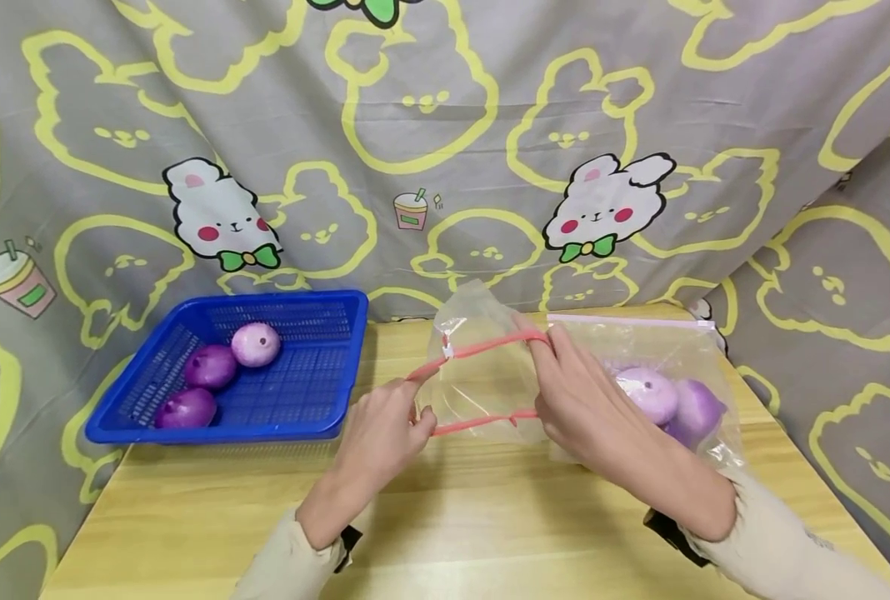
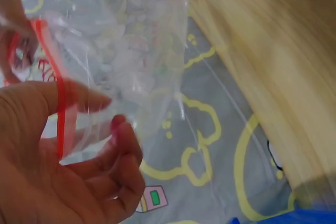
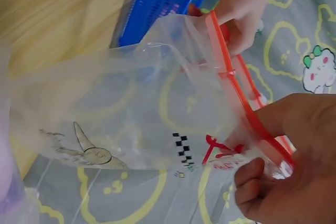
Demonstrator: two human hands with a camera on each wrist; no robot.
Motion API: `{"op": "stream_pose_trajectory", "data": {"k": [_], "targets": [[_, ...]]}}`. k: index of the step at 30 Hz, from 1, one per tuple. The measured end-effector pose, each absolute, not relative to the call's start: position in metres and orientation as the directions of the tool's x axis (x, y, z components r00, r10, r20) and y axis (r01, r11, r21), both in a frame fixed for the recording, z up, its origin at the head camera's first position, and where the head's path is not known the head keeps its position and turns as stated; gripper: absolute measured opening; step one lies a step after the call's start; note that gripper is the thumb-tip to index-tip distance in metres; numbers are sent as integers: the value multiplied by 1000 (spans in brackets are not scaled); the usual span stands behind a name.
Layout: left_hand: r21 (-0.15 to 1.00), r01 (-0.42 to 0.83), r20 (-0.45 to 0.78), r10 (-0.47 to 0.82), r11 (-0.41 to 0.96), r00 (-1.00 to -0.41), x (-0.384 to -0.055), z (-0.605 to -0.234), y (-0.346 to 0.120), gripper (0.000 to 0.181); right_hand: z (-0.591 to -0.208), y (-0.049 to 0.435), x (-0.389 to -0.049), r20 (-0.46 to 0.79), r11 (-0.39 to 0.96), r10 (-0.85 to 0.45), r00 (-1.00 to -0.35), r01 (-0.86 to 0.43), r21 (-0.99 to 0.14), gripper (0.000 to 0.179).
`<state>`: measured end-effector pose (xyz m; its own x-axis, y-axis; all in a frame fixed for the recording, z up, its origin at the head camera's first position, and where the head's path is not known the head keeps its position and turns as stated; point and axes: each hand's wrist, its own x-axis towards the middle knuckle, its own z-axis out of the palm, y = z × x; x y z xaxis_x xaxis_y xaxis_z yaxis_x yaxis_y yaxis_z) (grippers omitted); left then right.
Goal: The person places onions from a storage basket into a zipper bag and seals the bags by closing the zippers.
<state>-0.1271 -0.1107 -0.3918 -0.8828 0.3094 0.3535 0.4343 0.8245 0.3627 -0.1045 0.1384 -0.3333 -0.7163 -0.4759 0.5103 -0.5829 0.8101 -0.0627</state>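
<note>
Both hands hold a clear plastic zip bag (image 1: 482, 308) with red strips along its mouth, and the mouth is spread wide. My left hand (image 1: 381, 429) grips the left end of the mouth, with the thumb apart from the curled fingers in the left wrist view. At the right end, my right hand (image 1: 583, 396) pinches the red rim between thumb and fingers. A dark print shows on the bag's side (image 3: 97, 155) in the right wrist view. No contents show inside this bag.
A blue plastic basket (image 1: 287, 429) at the left holds three purple onions (image 1: 211, 367). On the right, another clear bag (image 1: 685, 346) with a pale zip strip lies with purple onions (image 1: 696, 408) inside. A patterned grey curtain (image 1: 430, 125) hangs behind the wooden table (image 1: 445, 517).
</note>
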Motion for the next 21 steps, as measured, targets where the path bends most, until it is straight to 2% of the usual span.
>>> {"op": "stream_pose_trajectory", "data": {"k": [2, 5, 8, 12, 14, 21], "targets": [[384, 419, 310, 313, 823, -898, -127, -391, -114, 49, -333, 140, -102, 490, 802, -484, -725, -592, -83, 33], [420, 419, 272, 329, 805, -904, -126, -394, -118, 48, -331, 140, -106, 475, 774, -505, -721, -621, -120, 52], [426, 437, 283, 342, 792, -896, -126, -398, -122, 47, -329, 139, -115, 439, 735, -532, -724, -652, -185, 58], [432, 478, 317, 367, 765, -874, -128, -401, -129, 47, -327, 139, -126, 382, 687, -564, -732, -672, -274, 46], [438, 495, 327, 380, 750, -865, -131, -403, -132, 45, -328, 138, -131, 365, 665, -579, -729, -681, -305, 52], [429, 510, 367, 372, 746, -853, -139, -412, -147, 35, -335, 121, -145, 231, 584, -662, -713, -684, -437, 91]]}}
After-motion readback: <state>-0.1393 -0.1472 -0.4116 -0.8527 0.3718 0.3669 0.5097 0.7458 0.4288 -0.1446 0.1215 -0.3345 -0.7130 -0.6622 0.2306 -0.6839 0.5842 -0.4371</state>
